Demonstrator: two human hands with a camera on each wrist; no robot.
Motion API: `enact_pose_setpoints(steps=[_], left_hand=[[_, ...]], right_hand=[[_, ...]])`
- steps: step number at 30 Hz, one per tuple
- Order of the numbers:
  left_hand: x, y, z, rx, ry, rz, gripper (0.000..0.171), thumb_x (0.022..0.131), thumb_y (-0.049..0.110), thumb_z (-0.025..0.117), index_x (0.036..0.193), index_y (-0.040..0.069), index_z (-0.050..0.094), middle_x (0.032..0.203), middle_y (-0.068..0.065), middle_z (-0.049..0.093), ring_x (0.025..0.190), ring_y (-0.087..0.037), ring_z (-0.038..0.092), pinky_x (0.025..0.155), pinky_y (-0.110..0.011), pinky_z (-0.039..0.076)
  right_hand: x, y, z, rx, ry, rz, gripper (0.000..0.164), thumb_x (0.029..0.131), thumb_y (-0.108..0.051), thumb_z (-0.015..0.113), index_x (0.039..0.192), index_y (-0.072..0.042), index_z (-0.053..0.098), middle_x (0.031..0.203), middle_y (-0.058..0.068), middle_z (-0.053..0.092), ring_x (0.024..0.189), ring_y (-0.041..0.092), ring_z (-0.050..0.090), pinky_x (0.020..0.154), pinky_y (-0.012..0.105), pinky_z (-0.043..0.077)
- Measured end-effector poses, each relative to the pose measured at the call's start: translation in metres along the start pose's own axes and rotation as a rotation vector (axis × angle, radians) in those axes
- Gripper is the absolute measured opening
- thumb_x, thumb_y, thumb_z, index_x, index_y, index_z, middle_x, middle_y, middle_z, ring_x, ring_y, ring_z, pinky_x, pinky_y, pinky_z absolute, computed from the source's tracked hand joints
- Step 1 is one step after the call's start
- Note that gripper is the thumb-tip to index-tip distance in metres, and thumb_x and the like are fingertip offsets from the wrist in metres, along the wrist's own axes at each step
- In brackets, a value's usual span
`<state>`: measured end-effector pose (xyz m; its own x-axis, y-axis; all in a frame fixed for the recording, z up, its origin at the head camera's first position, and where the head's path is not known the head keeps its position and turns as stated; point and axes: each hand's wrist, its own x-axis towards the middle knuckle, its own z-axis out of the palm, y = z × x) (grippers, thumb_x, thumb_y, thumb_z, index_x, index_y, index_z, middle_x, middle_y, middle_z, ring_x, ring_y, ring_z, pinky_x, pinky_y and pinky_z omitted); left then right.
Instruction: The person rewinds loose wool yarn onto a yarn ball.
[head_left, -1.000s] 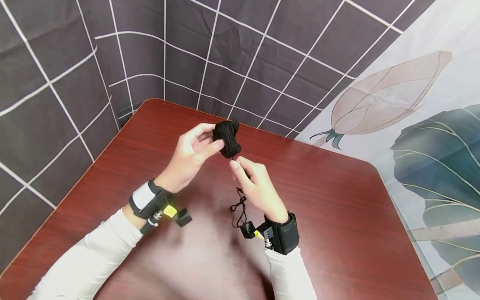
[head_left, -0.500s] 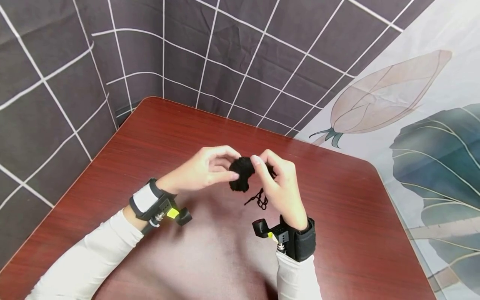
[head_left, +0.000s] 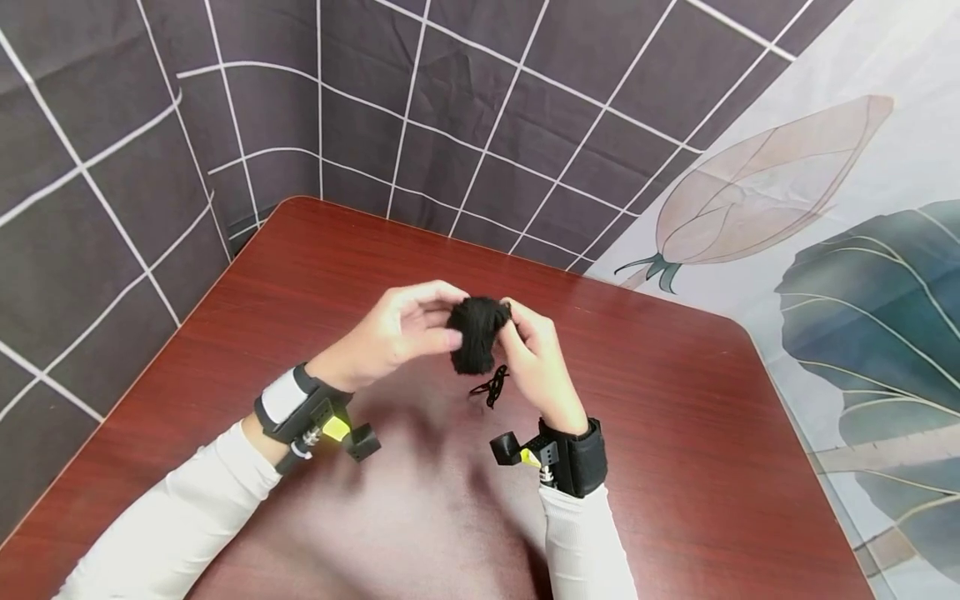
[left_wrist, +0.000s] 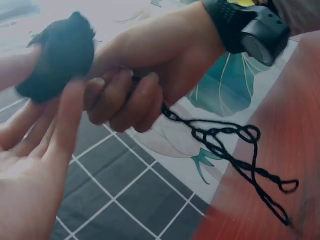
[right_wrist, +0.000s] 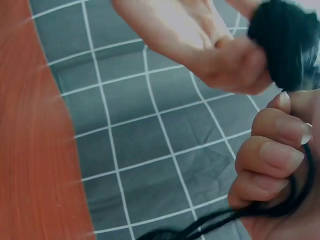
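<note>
A wound bundle of black cord (head_left: 474, 333) is held up above the table. My left hand (head_left: 401, 329) grips its left side between thumb and fingers. Close against the right side, my right hand (head_left: 540, 362) has its fingers curled round the cord's strand. From that hand a loose, looped tail of cord (left_wrist: 220, 140) hangs free, plain in the left wrist view. In the right wrist view, strands (right_wrist: 220, 217) run out of the curled fingers, and the bundle (right_wrist: 285, 45) sits just above them. What lies inside the bundle is hidden.
The reddish-brown table (head_left: 660, 433) lies under both hands. A dark cloth with a white grid (head_left: 360, 100) hangs behind and to the left. At the right is a pale cloth with leaf prints (head_left: 780, 192). Each wrist wears a strapped camera (head_left: 506, 448).
The bundle came nearer and rightward, then rose slightly back leftward, turning in my left hand. My right hand swung out to the right, then back in beside the bundle, still holding the cord.
</note>
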<state>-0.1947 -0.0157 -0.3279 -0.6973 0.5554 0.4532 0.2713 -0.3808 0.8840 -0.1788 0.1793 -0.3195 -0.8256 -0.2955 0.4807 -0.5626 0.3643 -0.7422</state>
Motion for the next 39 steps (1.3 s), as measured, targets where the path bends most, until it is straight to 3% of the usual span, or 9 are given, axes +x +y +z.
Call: enact_pose_setpoints(steps=[9, 12, 15, 18, 21, 26, 30, 35, 39], left_hand=[[0.002, 0.002, -0.01, 0.08, 0.38, 0.013, 0.038, 0.085, 0.002, 0.062, 0.12, -0.006, 0.051, 0.115, -0.015, 0.057, 0.105, -0.025, 0.056, 0.087, -0.02, 0.05], [0.004, -0.001, -0.012, 0.144, 0.466, 0.014, 0.039, 0.084, 0.005, 0.064, 0.119, -0.005, 0.052, 0.114, -0.015, 0.058, 0.1, -0.024, 0.057, 0.083, -0.019, 0.051], [0.005, -0.005, -0.013, 0.253, 0.489, 0.002, 0.039, 0.082, 0.008, 0.067, 0.117, -0.003, 0.054, 0.108, -0.015, 0.059, 0.093, -0.022, 0.059, 0.079, -0.019, 0.052], [0.006, -0.008, -0.012, 0.353, 0.413, -0.025, 0.037, 0.081, 0.01, 0.069, 0.114, -0.002, 0.057, 0.104, -0.015, 0.061, 0.085, -0.019, 0.061, 0.076, -0.023, 0.053], [0.007, -0.011, -0.009, 0.392, 0.258, -0.055, 0.036, 0.081, 0.011, 0.07, 0.112, -0.001, 0.057, 0.101, -0.014, 0.062, 0.082, -0.017, 0.062, 0.076, -0.03, 0.055], [0.005, -0.011, -0.002, 0.311, -0.04, -0.084, 0.035, 0.08, 0.01, 0.07, 0.111, 0.0, 0.056, 0.106, -0.013, 0.059, 0.085, -0.017, 0.063, 0.078, -0.037, 0.055], [0.002, -0.008, 0.002, 0.21, -0.194, -0.087, 0.033, 0.081, 0.005, 0.068, 0.111, -0.004, 0.055, 0.107, -0.016, 0.057, 0.089, -0.02, 0.063, 0.081, -0.036, 0.054], [-0.001, -0.005, 0.0, 0.091, -0.243, -0.059, 0.032, 0.081, -0.006, 0.063, 0.111, -0.009, 0.052, 0.107, -0.02, 0.057, 0.095, -0.026, 0.061, 0.085, -0.036, 0.052], [-0.002, -0.003, -0.001, -0.028, -0.123, -0.012, 0.035, 0.082, -0.01, 0.058, 0.115, -0.012, 0.049, 0.113, -0.017, 0.056, 0.105, -0.03, 0.056, 0.09, -0.032, 0.05]], right_hand=[[0.0, -0.004, 0.011, -0.097, -0.137, -0.04, 0.035, 0.097, -0.019, 0.046, 0.065, -0.006, 0.048, 0.057, 0.002, 0.04, 0.051, 0.011, 0.035, 0.047, 0.026, 0.03], [-0.001, -0.011, 0.012, -0.163, -0.184, -0.049, 0.037, 0.098, -0.025, 0.045, 0.064, -0.009, 0.046, 0.055, 0.0, 0.037, 0.05, 0.011, 0.034, 0.047, 0.025, 0.029], [-0.003, -0.019, 0.011, -0.226, -0.189, -0.08, 0.037, 0.097, -0.027, 0.045, 0.064, -0.011, 0.043, 0.054, -0.001, 0.032, 0.05, 0.011, 0.031, 0.047, 0.025, 0.027], [-0.004, -0.026, 0.007, -0.245, -0.155, -0.111, 0.035, 0.097, -0.026, 0.047, 0.064, -0.011, 0.045, 0.055, -0.002, 0.032, 0.051, 0.011, 0.031, 0.047, 0.025, 0.027], [-0.005, -0.031, -0.001, -0.235, -0.09, -0.132, 0.031, 0.095, -0.023, 0.05, 0.067, -0.011, 0.052, 0.057, -0.003, 0.04, 0.052, 0.009, 0.037, 0.047, 0.026, 0.032], [-0.006, -0.031, -0.017, -0.234, 0.037, -0.137, 0.026, 0.092, -0.018, 0.056, 0.067, -0.01, 0.054, 0.055, -0.002, 0.045, 0.05, 0.008, 0.04, 0.044, 0.025, 0.033], [-0.006, -0.026, -0.021, -0.193, 0.065, -0.115, 0.026, 0.091, -0.02, 0.057, 0.067, -0.011, 0.054, 0.053, -0.001, 0.042, 0.047, 0.01, 0.038, 0.042, 0.024, 0.032], [-0.004, -0.013, -0.013, -0.075, 0.062, -0.047, 0.027, 0.093, -0.02, 0.054, 0.069, -0.009, 0.053, 0.056, 0.002, 0.04, 0.048, 0.013, 0.036, 0.042, 0.027, 0.028], [-0.001, -0.002, 0.0, -0.012, 0.026, 0.026, 0.025, 0.095, -0.013, 0.048, 0.073, -0.004, 0.056, 0.059, 0.004, 0.039, 0.053, 0.014, 0.04, 0.048, 0.025, 0.033]])
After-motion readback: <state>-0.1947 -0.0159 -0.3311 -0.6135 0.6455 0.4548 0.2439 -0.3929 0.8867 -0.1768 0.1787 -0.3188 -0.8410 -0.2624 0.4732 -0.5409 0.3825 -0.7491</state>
